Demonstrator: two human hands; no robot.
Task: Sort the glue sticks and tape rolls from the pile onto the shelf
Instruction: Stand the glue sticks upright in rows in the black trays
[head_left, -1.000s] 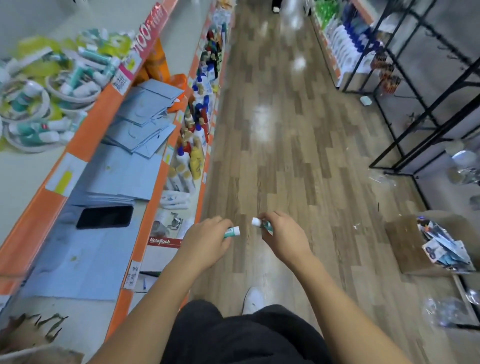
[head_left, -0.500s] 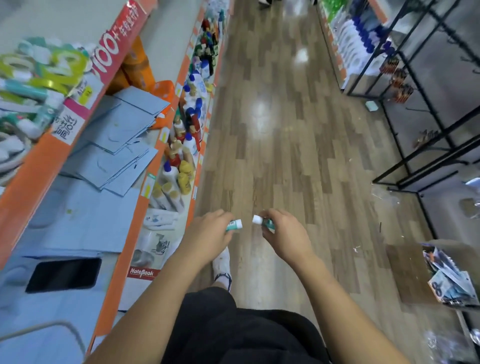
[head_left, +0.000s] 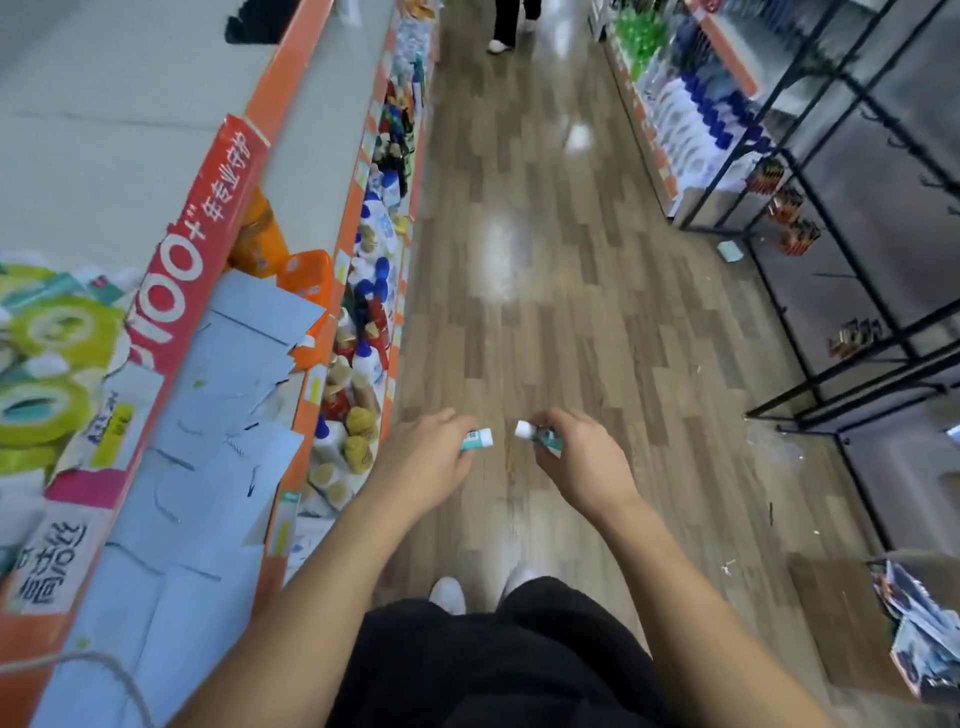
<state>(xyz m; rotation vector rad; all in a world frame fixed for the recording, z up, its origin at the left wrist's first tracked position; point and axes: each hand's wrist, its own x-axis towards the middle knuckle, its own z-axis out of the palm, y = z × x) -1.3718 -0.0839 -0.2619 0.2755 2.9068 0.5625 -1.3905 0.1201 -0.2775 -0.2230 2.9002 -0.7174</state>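
Here, over floor (head_left: 545, 291): left hand (head_left: 421, 460) grips glue stick (head_left: 479, 439), right hand (head_left: 584, 462) second stick (head_left: 537, 435); shelf edge (head_left: 297, 457) near.

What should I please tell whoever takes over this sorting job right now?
Left grip holds a glue stick, white cap pointing right.
Right grip holds a second glue stick, cap pointing left.
Both are over the aisle floor, caps apart.
Green tape rolls lie on the upper shelf at left.
Done: two sticks in hand. Left: shelve both; what else remains cannot be told.

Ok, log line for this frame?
left hand: grips glue stick | right hand: grips second glue stick | both over floor | shelf at left
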